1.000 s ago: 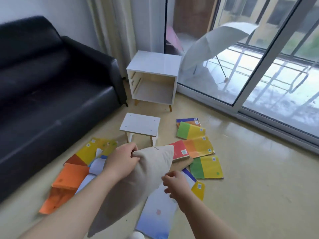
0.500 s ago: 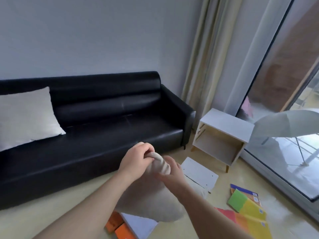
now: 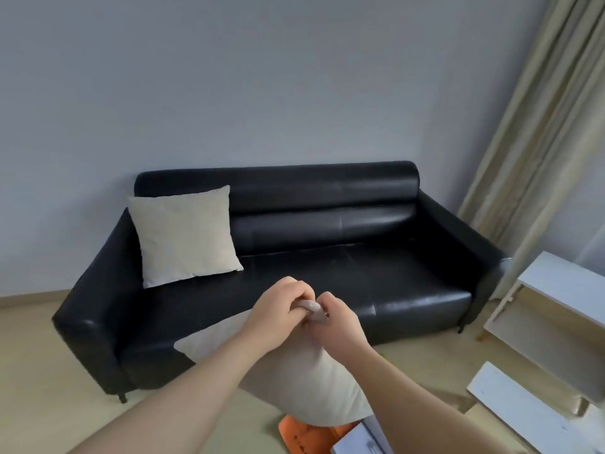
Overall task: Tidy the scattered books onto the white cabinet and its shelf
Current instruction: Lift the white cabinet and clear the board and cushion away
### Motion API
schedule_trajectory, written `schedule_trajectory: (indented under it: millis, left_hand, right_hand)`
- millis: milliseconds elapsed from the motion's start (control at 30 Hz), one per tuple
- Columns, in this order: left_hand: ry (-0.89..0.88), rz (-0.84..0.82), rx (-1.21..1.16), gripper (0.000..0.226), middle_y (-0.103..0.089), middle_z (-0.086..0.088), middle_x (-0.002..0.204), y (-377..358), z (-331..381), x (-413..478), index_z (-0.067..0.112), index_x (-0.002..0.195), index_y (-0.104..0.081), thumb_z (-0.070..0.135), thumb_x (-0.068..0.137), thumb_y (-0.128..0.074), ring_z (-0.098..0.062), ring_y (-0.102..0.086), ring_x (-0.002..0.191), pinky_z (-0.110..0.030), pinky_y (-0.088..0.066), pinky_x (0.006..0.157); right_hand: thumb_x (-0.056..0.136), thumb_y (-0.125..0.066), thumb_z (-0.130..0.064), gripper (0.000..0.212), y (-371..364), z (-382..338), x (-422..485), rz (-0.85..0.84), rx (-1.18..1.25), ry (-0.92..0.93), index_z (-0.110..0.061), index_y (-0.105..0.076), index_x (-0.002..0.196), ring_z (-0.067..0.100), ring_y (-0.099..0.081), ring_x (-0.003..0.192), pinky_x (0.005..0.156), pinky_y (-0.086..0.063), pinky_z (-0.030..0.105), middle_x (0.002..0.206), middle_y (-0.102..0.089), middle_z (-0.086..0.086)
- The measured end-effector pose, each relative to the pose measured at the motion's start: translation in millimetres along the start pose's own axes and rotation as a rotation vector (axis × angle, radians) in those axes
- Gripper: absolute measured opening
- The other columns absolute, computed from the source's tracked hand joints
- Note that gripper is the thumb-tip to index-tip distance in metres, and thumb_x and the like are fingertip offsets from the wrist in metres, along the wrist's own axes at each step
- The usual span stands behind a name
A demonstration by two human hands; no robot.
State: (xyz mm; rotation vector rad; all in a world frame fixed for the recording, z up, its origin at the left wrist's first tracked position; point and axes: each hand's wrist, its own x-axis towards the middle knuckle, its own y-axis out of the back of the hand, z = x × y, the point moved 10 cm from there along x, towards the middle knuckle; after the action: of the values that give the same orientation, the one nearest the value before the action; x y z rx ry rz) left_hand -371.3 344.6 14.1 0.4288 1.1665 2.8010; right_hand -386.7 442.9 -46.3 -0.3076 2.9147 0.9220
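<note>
Looks barely started on books: left hand (image 3: pixel 278 309) and right hand (image 3: pixel 334 326) both curled tight round one corner of beige cushion (image 3: pixel 294 371) in front of black sofa (image 3: pixel 360 273), orange book (image 3: pixel 304 434) lying on floor (image 3: pixel 65 404) below it, no book showing on visible part of white cabinet (image 3: pixel 563 283) at right.

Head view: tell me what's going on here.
A person's left hand and right hand both grip one corner of a beige pillow, holding it up before the black sofa, where a second pillow leans. An orange book lies on the floor below; the white cabinet at right shows no books.
</note>
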Motion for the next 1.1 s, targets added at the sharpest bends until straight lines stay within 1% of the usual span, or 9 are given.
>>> schedule_trajectory:
  millis: [100, 200, 300, 367, 467, 667, 833, 933, 1100]
  left_hand:
    - [0.053, 0.021, -0.026, 0.025, -0.053, 0.015, 0.092, 31, -43, 11, 0.032, 0.084, -0.057, 0.008, 0.089, -0.054, 0.002, -0.05, 0.087, -0.006, -0.036, 0.075]
    - [0.135, 0.044, -0.037, 0.023, -0.059, 0.013, 0.103, 60, -90, 32, 0.024, 0.103, -0.061, 0.008, 0.091, -0.05, -0.004, -0.053, 0.099, -0.016, -0.04, 0.088]
    - [0.248, 0.118, -0.154, 0.024, -0.061, 0.012, 0.104, 88, -141, 53, 0.028, 0.102, -0.059, 0.007, 0.091, -0.053, -0.005, -0.056, 0.102, -0.018, -0.041, 0.093]
    - [0.292, 0.162, -0.2, 0.025, -0.062, 0.011, 0.103, 108, -181, 80, 0.03, 0.1, -0.058, 0.007, 0.091, -0.054, -0.006, -0.058, 0.101, -0.018, -0.042, 0.093]
    - [0.351, 0.142, -0.172, 0.025, -0.059, 0.013, 0.102, 122, -226, 116, 0.023, 0.11, -0.06, 0.007, 0.092, -0.053, -0.004, -0.056, 0.099, -0.012, -0.036, 0.085]
    - [0.431, 0.094, -0.107, 0.03, -0.056, 0.012, 0.114, 161, -299, 212, 0.021, 0.12, -0.057, 0.009, 0.094, -0.048, -0.003, -0.049, 0.104, -0.011, -0.032, 0.086]
    - [0.41, 0.012, -0.077, 0.041, -0.056, 0.008, 0.126, 167, -330, 277, 0.021, 0.123, -0.056, 0.001, 0.095, -0.034, -0.007, -0.049, 0.114, -0.012, -0.031, 0.089]
    - [0.389, -0.003, -0.062, 0.042, -0.056, 0.006, 0.125, 172, -353, 321, 0.022, 0.12, -0.057, -0.001, 0.094, -0.034, -0.006, -0.05, 0.11, -0.014, -0.035, 0.09]
    - [0.31, -0.107, -0.034, 0.041, -0.055, 0.008, 0.125, 166, -388, 385, 0.028, 0.117, -0.057, 0.003, 0.093, -0.036, -0.01, -0.052, 0.113, -0.024, -0.041, 0.095]
  right_hand:
    - [0.088, -0.051, -0.018, 0.027, -28, -29, 30, 0.058, 0.005, 0.048, -0.018, -0.034, 0.067, 0.012, -0.034, 0.062, 0.056, -0.029, 0.026, 0.072, -0.042, -0.002]
    - [0.087, -0.05, -0.013, 0.026, -49, -44, 69, 0.122, 0.06, 0.032, -0.014, -0.034, 0.067, 0.013, -0.03, 0.062, 0.055, -0.027, 0.026, 0.067, -0.04, 0.0]
    - [0.083, -0.048, -0.007, 0.024, -66, -55, 110, 0.138, 0.119, 0.011, -0.014, -0.031, 0.066, 0.015, -0.027, 0.063, 0.056, -0.025, 0.029, 0.066, -0.036, 0.0]
    - [0.081, -0.046, -0.007, 0.025, -81, -66, 153, 0.147, 0.164, 0.013, -0.016, -0.028, 0.065, 0.015, -0.024, 0.064, 0.057, -0.023, 0.03, 0.065, -0.032, -0.001]
    - [0.078, -0.043, -0.005, 0.024, -97, -73, 208, 0.158, 0.22, -0.014, -0.017, -0.026, 0.065, 0.016, -0.022, 0.065, 0.057, -0.02, 0.03, 0.065, -0.03, -0.001]
    - [0.078, -0.044, -0.005, 0.019, -111, -111, 320, 0.139, 0.199, 0.005, -0.014, -0.032, 0.067, 0.015, -0.025, 0.064, 0.056, -0.022, 0.03, 0.066, -0.035, 0.001]
    - [0.079, -0.045, -0.006, 0.018, -103, -128, 387, 0.196, 0.127, 0.012, -0.013, -0.033, 0.069, 0.016, -0.026, 0.063, 0.055, -0.022, 0.029, 0.066, -0.036, 0.001]
    - [0.08, -0.048, -0.006, 0.021, -99, -128, 428, 0.24, 0.079, -0.011, -0.014, -0.032, 0.068, 0.016, -0.027, 0.061, 0.054, -0.022, 0.029, 0.064, -0.038, 0.001]
    - [0.082, -0.051, -0.007, 0.024, -104, -115, 485, 0.304, 0.056, -0.102, -0.013, -0.033, 0.067, 0.017, -0.029, 0.06, 0.055, -0.023, 0.03, 0.063, -0.039, 0.001]
